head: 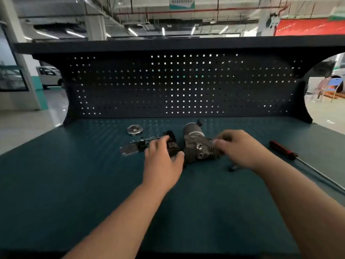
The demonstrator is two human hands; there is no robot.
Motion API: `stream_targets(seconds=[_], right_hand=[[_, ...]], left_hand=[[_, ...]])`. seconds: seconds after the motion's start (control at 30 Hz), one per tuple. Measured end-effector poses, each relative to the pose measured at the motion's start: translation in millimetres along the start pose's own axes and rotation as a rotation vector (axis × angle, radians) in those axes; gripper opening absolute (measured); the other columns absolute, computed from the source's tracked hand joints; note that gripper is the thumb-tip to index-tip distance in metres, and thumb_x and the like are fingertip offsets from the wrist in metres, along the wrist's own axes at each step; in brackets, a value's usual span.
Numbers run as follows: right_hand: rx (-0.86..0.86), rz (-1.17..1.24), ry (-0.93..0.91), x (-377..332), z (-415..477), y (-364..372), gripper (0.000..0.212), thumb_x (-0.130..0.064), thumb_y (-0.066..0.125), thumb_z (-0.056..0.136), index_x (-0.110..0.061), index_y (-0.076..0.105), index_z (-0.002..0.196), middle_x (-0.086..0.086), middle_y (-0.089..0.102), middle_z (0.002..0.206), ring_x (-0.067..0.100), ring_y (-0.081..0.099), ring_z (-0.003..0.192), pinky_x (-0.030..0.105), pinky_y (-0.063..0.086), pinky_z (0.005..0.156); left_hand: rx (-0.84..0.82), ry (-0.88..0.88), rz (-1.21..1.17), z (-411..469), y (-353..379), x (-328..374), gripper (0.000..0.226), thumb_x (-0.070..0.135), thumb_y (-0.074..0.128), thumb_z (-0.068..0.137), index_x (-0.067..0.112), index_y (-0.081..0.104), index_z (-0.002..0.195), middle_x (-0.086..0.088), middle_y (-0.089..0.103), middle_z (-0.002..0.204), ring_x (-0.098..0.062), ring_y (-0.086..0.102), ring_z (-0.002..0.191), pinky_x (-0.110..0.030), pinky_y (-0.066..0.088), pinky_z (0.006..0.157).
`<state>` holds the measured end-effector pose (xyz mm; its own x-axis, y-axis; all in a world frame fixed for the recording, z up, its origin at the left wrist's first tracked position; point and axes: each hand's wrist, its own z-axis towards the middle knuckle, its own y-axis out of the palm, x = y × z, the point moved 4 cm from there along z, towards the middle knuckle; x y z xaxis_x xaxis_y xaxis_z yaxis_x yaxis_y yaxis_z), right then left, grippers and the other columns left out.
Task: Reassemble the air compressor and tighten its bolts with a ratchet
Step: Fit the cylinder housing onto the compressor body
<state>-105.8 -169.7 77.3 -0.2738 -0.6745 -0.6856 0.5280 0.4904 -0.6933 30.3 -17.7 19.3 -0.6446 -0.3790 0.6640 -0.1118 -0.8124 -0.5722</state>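
Wide teal-matted workbench [74,184] fills the view, with a dark perforated pegboard panel [168,86] standing along its far edge. Both bare forearms reach in from the near side.

At centre, towards the far side of the mat, lies the dark grey metal air compressor [197,146], its smooth cylindrical end pointing away and its finned block to the right. The left hand [162,161] is just left of it, thumb and fingers curled round a small dark blocky part [171,146] that sits against the compressor's left side. The right hand [240,148] is at the finned end, fingertips on the metal. It's blurred, so I can't tell if that grip is closed.

Out right, well apart, a long tool with a red-and-black handle [285,151] lies on the mat, its thin steel shaft running towards the near right.

Left of the left hand lies a flat silver metal bracket [128,150], and beyond it a round silver disc [134,129]. A small dark bolt [232,168] rests just near of the right wrist.
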Motion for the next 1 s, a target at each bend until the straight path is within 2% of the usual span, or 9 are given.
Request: stream_targets(seconds=[0.1,0.2,0.27,0.37,0.43,0.57,0.7,0.87,1.0], right_hand=[[0.183,-0.053,0.106,18.7,76.0,13.6,0.015,-0.029,0.055,0.087,-0.019,0.061,0.078,-0.004,0.063,0.073,0.018,0.058,0.07,0.022,0.038,0.053],[0.102,-0.161,0.219,34.3,150.5,39.1,0.027,-0.034,0.05,0.09,-0.008,0.057,0.086,0.004,0.063,0.083,0.022,0.056,0.07,0.026,0.036,0.053],[-0.029,-0.29,0.279,42.1,187.7,57.1,0.042,-0.043,0.047,0.094,-0.009,0.058,0.116,0.011,0.063,0.115,0.03,0.059,0.093,0.031,0.044,0.07],[-0.333,-0.406,0.273,39.8,223.3,83.9,0.066,-0.057,0.041,0.096,-0.012,0.04,0.145,0.013,0.031,0.155,0.033,0.035,0.137,0.038,0.033,0.101],[-0.421,-0.342,0.295,43.3,233.1,92.9,0.071,-0.058,0.05,0.092,-0.011,0.042,0.143,0.012,0.035,0.152,0.032,0.038,0.134,0.035,0.033,0.091],[-0.306,-0.096,0.466,63.5,237.8,94.7,0.091,-0.055,0.076,0.07,-0.007,0.043,0.14,0.013,0.055,0.127,0.03,0.059,0.101,0.031,0.044,0.076],[-0.248,-0.014,0.473,66.5,236.1,92.8,0.074,-0.05,0.08,0.065,-0.004,0.057,0.118,0.004,0.06,0.085,0.021,0.062,0.071,0.026,0.042,0.055],[0.002,0.055,0.28,53.3,224.8,74.7,0.083,-0.05,0.078,0.066,-0.01,0.047,0.132,-0.001,0.058,0.104,0.012,0.053,0.078,0.025,0.037,0.058],[0.281,0.304,0.076,40.6,189.0,59.3,0.089,-0.05,0.076,0.066,-0.033,0.032,0.141,-0.031,0.047,0.098,-0.016,0.053,0.078,0.007,0.039,0.054]], left_hand=[[-0.053,-0.002,0.233,43.0,38.6,-23.0,0.069,0.06,0.047,0.088,0.024,0.031,0.144,0.0,0.03,0.146,-0.023,0.031,0.13,-0.039,0.035,0.104],[-0.062,0.061,0.289,75.8,65.0,-49.0,0.058,0.058,0.047,0.087,0.023,0.05,0.133,0.004,0.045,0.136,-0.021,0.045,0.119,-0.036,0.044,0.09],[-0.03,0.109,0.276,94.0,71.3,-62.5,0.054,0.058,0.044,0.085,0.024,0.056,0.125,0.008,0.05,0.129,-0.018,0.049,0.114,-0.032,0.044,0.082],[0.006,0.114,0.206,116.2,73.9,-76.9,0.055,0.061,0.044,0.079,0.026,0.06,0.118,0.012,0.052,0.122,-0.014,0.049,0.11,-0.028,0.041,0.082],[0.033,0.106,0.162,117.9,73.3,-78.7,0.054,0.061,0.048,0.076,0.026,0.063,0.113,0.015,0.054,0.116,-0.011,0.049,0.106,-0.026,0.039,0.081],[0.057,0.1,0.122,116.6,69.9,-74.7,0.054,0.059,0.048,0.073,0.023,0.068,0.108,0.013,0.057,0.111,-0.012,0.054,0.101,-0.024,0.041,0.081],[0.043,0.09,0.099,118.0,68.6,-72.3,0.054,0.057,0.05,0.073,0.02,0.069,0.107,0.01,0.059,0.111,-0.015,0.057,0.101,-0.03,0.048,0.08],[0.007,0.076,0.08,118.3,69.4,-74.9,0.054,0.06,0.048,0.074,0.023,0.067,0.108,0.013,0.057,0.113,-0.01,0.054,0.104,-0.027,0.044,0.081],[0.045,0.046,-0.091,117.0,62.2,-84.4,0.048,0.056,0.04,0.086,0.023,0.062,0.112,0.016,0.054,0.109,-0.005,0.052,0.105,-0.023,0.041,0.085]])
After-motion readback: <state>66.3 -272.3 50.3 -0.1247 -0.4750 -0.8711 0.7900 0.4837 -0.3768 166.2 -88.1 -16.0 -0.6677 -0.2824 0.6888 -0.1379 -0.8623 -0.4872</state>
